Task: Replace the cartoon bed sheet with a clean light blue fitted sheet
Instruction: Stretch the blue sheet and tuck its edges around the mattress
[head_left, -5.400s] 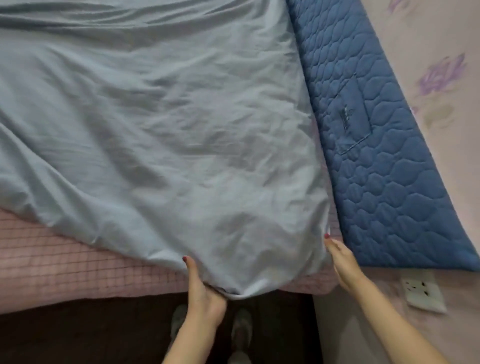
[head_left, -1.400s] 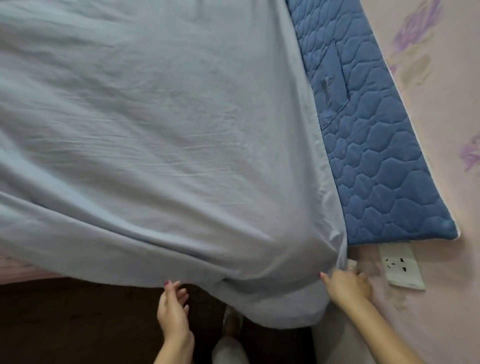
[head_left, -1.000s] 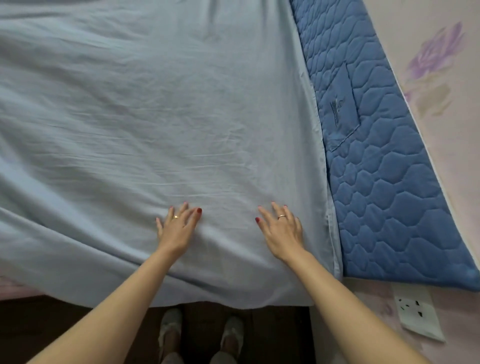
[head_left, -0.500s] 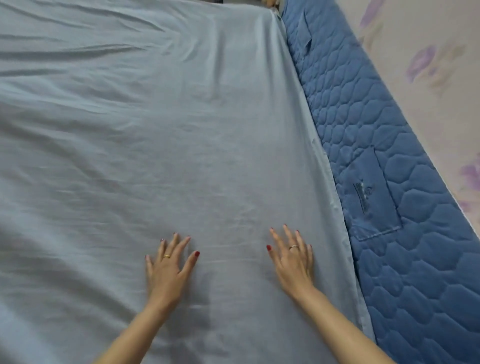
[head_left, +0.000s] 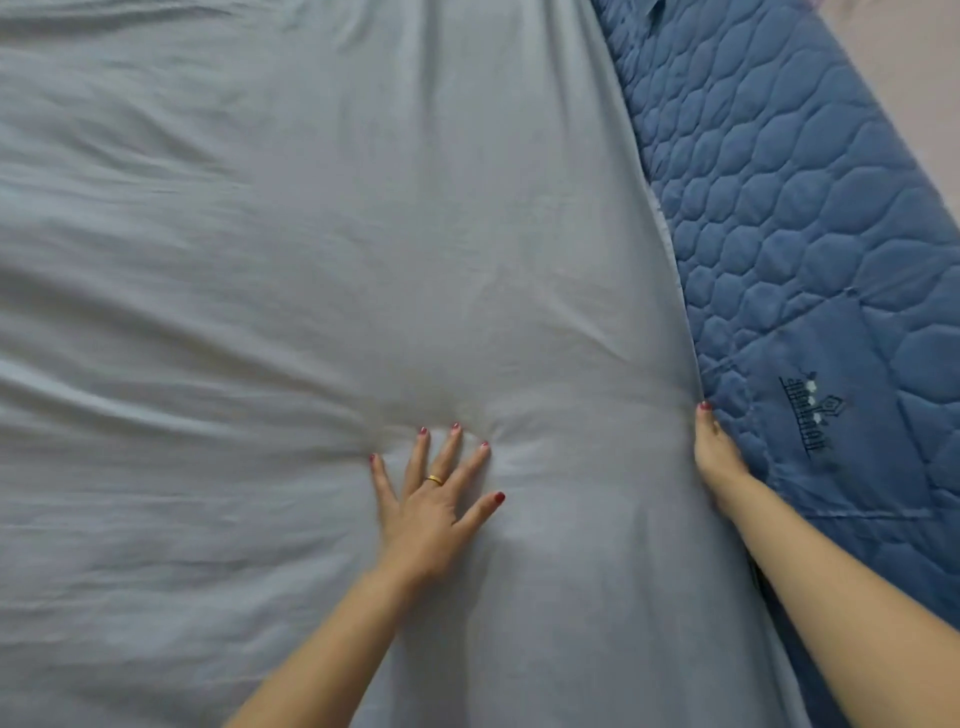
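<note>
The left hand (head_left: 434, 506), fingers spread wide, pins the sheet (head_left: 291, 249); the right hand (head_left: 714, 452) works the sheet's edge beside the pad (head_left: 810, 208), probably tucking, grip unclear.

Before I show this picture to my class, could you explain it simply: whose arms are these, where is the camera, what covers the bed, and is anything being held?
There is no machine: a person wears the camera on their head, looking down at their own bare arms. The left hand presses flat, fingers spread, on the light blue sheet that covers the bed. The right hand is at the sheet's edge beside the dark blue quilted pad; its fingers are hidden, so I cannot tell whether it grips anything.
</note>
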